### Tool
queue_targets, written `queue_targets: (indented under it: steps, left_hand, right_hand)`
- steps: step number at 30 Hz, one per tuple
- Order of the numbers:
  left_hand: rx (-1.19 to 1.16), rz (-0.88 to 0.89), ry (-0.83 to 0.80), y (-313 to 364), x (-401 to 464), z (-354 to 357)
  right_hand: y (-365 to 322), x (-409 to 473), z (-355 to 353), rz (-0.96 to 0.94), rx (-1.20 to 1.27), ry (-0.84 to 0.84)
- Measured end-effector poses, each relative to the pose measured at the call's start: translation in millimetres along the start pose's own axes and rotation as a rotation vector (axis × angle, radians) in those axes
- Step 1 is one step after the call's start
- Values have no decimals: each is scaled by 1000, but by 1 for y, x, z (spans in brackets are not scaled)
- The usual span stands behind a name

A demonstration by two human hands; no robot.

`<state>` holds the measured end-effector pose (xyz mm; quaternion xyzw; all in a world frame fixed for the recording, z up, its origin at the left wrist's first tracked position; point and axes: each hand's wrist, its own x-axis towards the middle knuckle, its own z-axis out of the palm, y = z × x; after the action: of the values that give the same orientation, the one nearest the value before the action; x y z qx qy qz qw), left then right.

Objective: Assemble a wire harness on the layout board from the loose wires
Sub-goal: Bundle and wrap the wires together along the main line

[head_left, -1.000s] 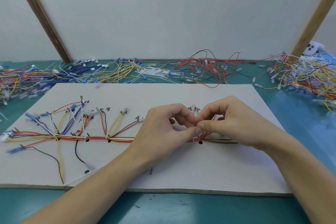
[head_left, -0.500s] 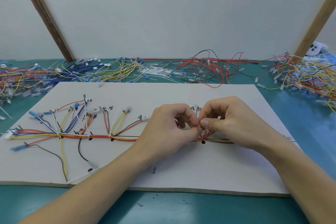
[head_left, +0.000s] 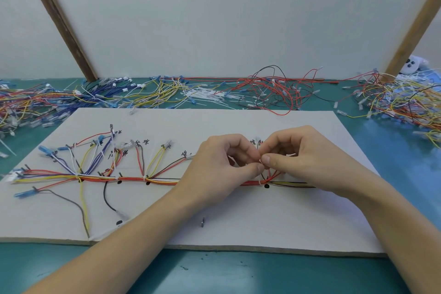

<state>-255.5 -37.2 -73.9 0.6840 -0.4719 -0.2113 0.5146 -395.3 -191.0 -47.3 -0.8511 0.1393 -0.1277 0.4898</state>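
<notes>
Head view of a harness bench, in past tense throughout. A pale layout board point(head_left: 238, 227) filled the lower centre of the frame on a green table point(head_left: 214, 272), with a white backdrop point(head_left: 226, 19) and two slanted wooden struts above. Heaps of loose wires point(head_left: 269, 90) ran across the table behind the board, from the left edge to the right edge of the frame. The partly built wire harness point(head_left: 133, 179) lay along the board's middle: a red, orange and yellow trunk running left to right, with branches fanning toward the upper left and two dark leads dropping toward the board's near edge. A lone pin point(head_left: 202, 222) stood at lower centre of the board.

At frame centre the left hand point(head_left: 222, 164) and right hand point(head_left: 300, 160) met fingertip to fingertip just above the trunk. Both were curled, each pinching what appeared to be a thin white cable tie point(head_left: 260, 167) at a branch point marked by a black dot point(head_left: 266, 186); the item was too small to identify with certainty.

Judged step: binding the trunk at this junction, the left-hand portion of the harness already bearing ties. The next move would likely call for threading the tail, cinching it snug and keeping the wires on their marked path.
</notes>
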Motion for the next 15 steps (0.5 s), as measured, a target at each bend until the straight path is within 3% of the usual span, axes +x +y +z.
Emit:
queue_targets:
  steps: [15]
  left_hand:
    - [57,22,-4,2,1,3]
  right_hand:
    - [4,1,-3,-31,-130,-9]
